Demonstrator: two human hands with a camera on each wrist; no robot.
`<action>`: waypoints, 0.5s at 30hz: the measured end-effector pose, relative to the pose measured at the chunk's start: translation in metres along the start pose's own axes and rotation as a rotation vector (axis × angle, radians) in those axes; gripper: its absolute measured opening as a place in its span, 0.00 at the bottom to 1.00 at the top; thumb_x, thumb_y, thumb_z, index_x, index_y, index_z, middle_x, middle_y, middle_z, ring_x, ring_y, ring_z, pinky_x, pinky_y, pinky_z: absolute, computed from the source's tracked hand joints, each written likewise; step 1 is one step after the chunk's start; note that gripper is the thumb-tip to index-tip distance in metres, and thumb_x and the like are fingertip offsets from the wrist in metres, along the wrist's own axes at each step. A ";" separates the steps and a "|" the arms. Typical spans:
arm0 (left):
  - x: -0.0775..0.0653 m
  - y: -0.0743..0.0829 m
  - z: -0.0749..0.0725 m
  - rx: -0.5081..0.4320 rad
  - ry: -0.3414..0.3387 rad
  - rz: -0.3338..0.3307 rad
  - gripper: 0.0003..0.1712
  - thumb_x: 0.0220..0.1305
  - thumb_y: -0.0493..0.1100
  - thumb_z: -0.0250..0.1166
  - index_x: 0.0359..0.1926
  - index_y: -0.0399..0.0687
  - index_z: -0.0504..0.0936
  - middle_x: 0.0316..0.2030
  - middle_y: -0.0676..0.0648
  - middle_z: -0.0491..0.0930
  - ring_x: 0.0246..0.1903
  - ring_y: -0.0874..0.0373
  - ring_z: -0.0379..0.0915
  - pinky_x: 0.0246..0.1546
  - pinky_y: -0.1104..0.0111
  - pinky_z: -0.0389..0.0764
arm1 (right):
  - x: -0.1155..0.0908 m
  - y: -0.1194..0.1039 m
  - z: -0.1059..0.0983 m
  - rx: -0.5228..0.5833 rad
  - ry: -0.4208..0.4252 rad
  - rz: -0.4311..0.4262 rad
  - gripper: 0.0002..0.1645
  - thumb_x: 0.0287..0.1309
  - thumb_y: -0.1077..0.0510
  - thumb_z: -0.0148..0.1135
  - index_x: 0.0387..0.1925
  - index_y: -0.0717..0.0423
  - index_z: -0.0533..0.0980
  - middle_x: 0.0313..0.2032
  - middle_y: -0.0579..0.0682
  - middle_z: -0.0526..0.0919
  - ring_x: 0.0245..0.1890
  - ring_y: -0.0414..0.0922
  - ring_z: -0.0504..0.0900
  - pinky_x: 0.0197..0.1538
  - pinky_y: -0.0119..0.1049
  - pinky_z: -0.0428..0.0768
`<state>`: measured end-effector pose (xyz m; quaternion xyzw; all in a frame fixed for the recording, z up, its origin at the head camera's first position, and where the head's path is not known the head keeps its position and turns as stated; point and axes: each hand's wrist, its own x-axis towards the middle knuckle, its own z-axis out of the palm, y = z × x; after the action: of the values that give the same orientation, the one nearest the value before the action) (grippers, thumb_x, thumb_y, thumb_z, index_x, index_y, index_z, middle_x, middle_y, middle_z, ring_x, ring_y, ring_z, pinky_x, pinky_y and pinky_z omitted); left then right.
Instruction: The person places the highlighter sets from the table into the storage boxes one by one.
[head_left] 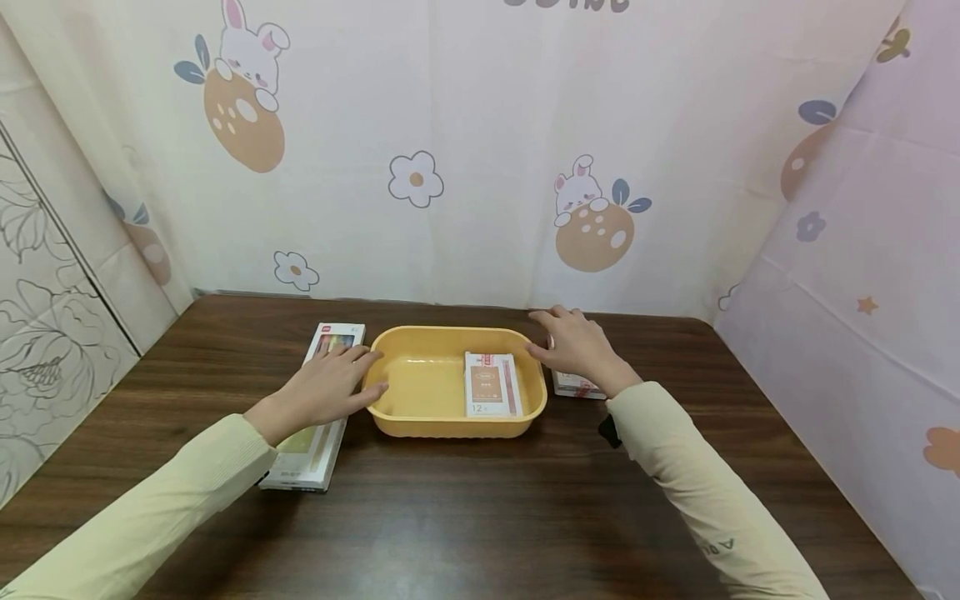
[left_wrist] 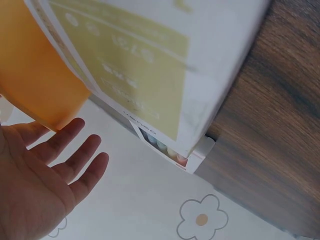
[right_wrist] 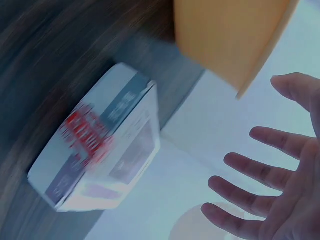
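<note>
A yellow plastic basin (head_left: 420, 425) stands in the middle of the table with a small white and tan box (head_left: 492, 385) lying inside, toward its right end. My left hand (head_left: 326, 387) is at the basin's left rim, fingers spread; in the left wrist view the same hand (left_wrist: 45, 175) has its fingertips beside the orange-yellow wall. My right hand (head_left: 577, 346) hovers at the right rim, thumb close to it, and in the right wrist view its fingers (right_wrist: 265, 170) are spread with nothing between them.
Left of the basin lies a long flat white box (head_left: 300, 467) with coloured pens pictured on it, partly under my left hand. Another small white box (right_wrist: 90, 145) with red print sits right of the basin, mostly behind my right hand in the head view. A printed curtain (head_left: 487, 208) hangs behind the table.
</note>
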<state>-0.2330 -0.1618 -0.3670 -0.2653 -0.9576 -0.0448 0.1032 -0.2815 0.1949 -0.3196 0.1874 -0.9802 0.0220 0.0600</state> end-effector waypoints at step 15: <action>-0.001 0.001 -0.002 -0.004 -0.001 0.000 0.32 0.63 0.61 0.50 0.58 0.42 0.71 0.52 0.41 0.74 0.49 0.42 0.71 0.50 0.48 0.69 | -0.004 0.039 0.012 0.053 -0.012 0.089 0.35 0.56 0.41 0.54 0.61 0.54 0.66 0.58 0.63 0.68 0.55 0.65 0.68 0.45 0.62 0.72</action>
<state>-0.2315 -0.1616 -0.3655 -0.2657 -0.9575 -0.0463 0.1022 -0.2938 0.2318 -0.3330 0.1455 -0.9870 0.0493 0.0482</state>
